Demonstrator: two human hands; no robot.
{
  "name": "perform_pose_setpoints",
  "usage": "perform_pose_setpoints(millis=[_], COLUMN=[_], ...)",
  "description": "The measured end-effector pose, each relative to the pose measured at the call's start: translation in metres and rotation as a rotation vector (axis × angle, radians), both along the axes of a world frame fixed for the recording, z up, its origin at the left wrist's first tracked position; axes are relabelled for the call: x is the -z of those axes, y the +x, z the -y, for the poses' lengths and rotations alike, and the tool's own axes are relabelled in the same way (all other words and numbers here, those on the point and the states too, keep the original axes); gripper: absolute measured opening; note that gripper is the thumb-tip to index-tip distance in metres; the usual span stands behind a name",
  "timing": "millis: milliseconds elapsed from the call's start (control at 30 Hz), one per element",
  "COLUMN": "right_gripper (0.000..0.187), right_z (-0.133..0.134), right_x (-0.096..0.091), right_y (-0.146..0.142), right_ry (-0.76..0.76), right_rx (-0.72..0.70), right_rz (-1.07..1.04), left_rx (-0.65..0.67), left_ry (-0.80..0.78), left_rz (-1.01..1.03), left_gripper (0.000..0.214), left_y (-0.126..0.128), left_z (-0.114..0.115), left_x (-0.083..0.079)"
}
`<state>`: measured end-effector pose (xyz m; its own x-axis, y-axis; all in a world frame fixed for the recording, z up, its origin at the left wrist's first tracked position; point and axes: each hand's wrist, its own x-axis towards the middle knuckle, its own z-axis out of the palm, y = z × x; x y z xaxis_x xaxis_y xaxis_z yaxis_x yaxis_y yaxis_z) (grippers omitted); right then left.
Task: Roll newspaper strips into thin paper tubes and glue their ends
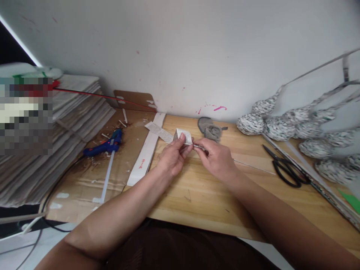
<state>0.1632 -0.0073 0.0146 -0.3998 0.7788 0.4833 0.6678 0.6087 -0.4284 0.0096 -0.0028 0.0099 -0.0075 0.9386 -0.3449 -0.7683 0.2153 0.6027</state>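
Over the middle of the wooden table, my left hand point(174, 152) is closed on a printed paper strip point(159, 131), the thumb pressing its folded upper part. The strip's loose tail slants away to the left. My right hand point(216, 155) touches fingertips with the left and pinches a thin rod point(254, 167). One end of this rod meets the paper between both hands; the other sticks out to the right past my wrist. My palm hides its middle, and whether paper is wound around it there I cannot tell.
A blue glue gun point(105, 145) lies on cardboard point(81, 187) at left, beside stacked paper point(75, 108). A white strip stack point(144, 157) borders the cardboard. Black scissors point(285, 168) and several woven paper gourd shapes point(279, 127) are at right. A grey fuzzy item point(213, 132) sits behind my hands.
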Motion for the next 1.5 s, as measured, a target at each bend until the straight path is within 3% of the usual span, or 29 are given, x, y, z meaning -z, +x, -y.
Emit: perform_pose_setpoints(millis=[233, 533, 733, 967, 1133, 1267, 1367, 1500], right_gripper=[0.020, 0.019, 0.015, 0.020, 0.026, 0.022, 0.022, 0.022], right_z=[0.0037, 0.0030, 0.0037, 0.0035, -0.0021, -0.0046, -0.0035, -0.0012], right_x=[-0.0020, -0.0041, -0.0051, -0.0093, -0.0088, -0.0060, -0.0062, -0.0093], right_y=[-0.0014, -0.0043, -0.0029, -0.0016, 0.0004, 0.0000, -0.0017, -0.0034], right_ry=[-0.006, -0.221, -0.188, -0.210, -0.446, -0.598, -0.561, -0.461], right_rx=[0.055, 0.025, 0.001, -0.023, -0.032, -0.023, 0.009, 0.008], right_rz=[0.087, 0.077, 0.040, 0.081, 0.006, -0.199, -0.257, -0.094], left_rx=[0.007, -0.015, 0.017, 0.059, 0.092, 0.109, 0.119, 0.148], left_ry=[0.002, 0.015, 0.020, 0.054, 0.052, 0.053, 0.071, 0.071], left_rz=[-0.013, 0.001, -0.009, -0.049, -0.094, -0.216, -0.245, -0.225], left_gripper=[0.010, 0.007, 0.016, 0.007, 0.006, 0.016, 0.018, 0.017], left_y=[-0.0006, 0.0007, 0.0002, -0.0017, -0.0038, -0.0024, -0.0012, -0.0046], left_z=[-0.0002, 0.0007, 0.0007, 0.0004, 0.0015, 0.0051, 0.0065, 0.0018], left_x=[-0.0004, 0.0009, -0.0012, 0.0013, 0.0024, 0.0026, 0.0030, 0.0040])
